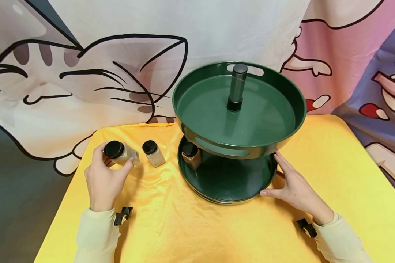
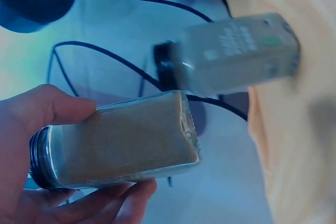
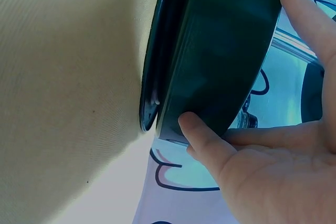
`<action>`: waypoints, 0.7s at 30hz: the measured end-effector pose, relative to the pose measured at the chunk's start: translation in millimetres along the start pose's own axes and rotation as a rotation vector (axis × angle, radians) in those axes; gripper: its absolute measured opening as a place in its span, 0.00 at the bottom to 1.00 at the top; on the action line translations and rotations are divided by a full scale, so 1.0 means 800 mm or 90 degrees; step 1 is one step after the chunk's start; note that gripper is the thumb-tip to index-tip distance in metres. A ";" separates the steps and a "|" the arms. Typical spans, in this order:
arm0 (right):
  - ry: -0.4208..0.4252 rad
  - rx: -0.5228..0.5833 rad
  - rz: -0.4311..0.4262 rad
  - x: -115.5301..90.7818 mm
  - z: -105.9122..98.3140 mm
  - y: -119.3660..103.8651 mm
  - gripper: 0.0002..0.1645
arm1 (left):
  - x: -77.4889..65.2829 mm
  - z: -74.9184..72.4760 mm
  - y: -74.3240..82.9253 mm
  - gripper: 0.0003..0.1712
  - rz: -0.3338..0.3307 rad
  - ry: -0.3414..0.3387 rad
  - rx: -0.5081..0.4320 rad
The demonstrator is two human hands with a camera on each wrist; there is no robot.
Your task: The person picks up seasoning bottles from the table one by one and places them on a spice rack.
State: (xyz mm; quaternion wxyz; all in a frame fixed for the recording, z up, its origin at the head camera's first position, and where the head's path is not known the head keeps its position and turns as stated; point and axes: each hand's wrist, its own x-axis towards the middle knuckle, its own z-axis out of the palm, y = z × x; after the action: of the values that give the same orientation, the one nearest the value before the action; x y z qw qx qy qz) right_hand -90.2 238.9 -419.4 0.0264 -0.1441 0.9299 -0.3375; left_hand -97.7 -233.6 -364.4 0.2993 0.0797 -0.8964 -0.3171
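Observation:
My left hand (image 1: 105,180) grips a clear square spice jar (image 1: 128,155) with a black lid, raised over the yellow cloth. In the left wrist view, tan powder fills this jar (image 2: 126,142), thumb on one side and fingers on the other. Just right of it, a similar jar (image 1: 156,157) stands on the cloth. A third jar (image 1: 192,160), with brownish contents, is at the left inside the lower green tray (image 1: 230,184) of a two-tier stand. My right hand (image 1: 294,188) touches that tray's right side with spread, fairly straight fingers, the thumb (image 3: 197,129) against its outer wall.
The wider upper tray (image 1: 204,120) overhangs the lower one and hides its back. A dark post (image 1: 238,87) rises from its middle. Yellow cloth (image 1: 171,226) covers the table, and a printed cartoon curtain (image 1: 217,33) hangs right behind.

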 end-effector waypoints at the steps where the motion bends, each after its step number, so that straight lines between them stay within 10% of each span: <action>1: -0.001 0.005 0.001 0.000 0.000 0.000 0.73 | -0.001 -0.002 0.003 0.36 0.009 0.005 -0.004; 21: 0.006 0.014 0.029 0.000 -0.002 -0.003 0.73 | -0.032 0.001 0.070 0.38 0.116 -0.077 -0.089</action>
State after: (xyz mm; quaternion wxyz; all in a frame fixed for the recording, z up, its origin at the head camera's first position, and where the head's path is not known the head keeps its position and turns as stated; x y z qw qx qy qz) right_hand -89.5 238.4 -416.5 0.0310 -0.1211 0.9294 -0.3473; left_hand -74.7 -180.8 -343.2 0.2770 -0.0427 -0.8921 -0.3545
